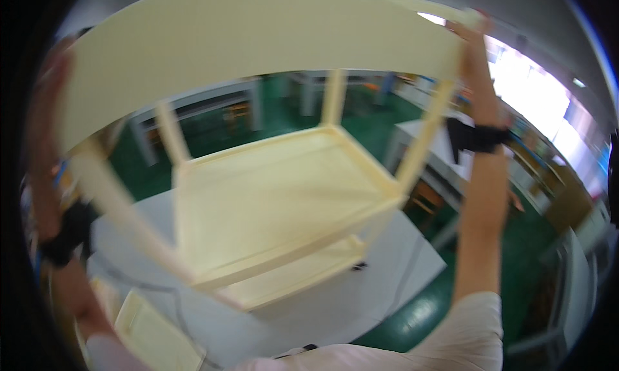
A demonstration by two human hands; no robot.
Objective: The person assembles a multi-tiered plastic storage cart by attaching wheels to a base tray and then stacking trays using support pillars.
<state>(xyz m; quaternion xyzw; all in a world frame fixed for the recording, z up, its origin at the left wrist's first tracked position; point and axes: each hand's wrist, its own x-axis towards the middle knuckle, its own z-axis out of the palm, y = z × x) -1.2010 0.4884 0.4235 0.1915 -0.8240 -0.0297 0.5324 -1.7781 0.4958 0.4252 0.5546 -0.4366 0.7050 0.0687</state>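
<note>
A pale yellow plastic shelf rack (pixel 271 197) with several tiers and thin posts is raised in front of my face, tilted away from me. Its top tier (pixel 258 42) fills the upper part of the view. My left hand (pixel 48 107) grips the top tier's left end. My right hand (pixel 474 39) grips its right corner, arm stretched up, with a black band on the wrist (pixel 480 139). The lowest tier (pixel 303 274) hangs just above a white table (pixel 361 300); whether it touches is unclear.
A loose pale yellow shelf panel (pixel 155 335) lies on the white table at lower left. More white tables (pixel 213 97) and wooden stools stand on the green floor (pixel 419 313) behind. Bright windows (pixel 535 87) are at the right.
</note>
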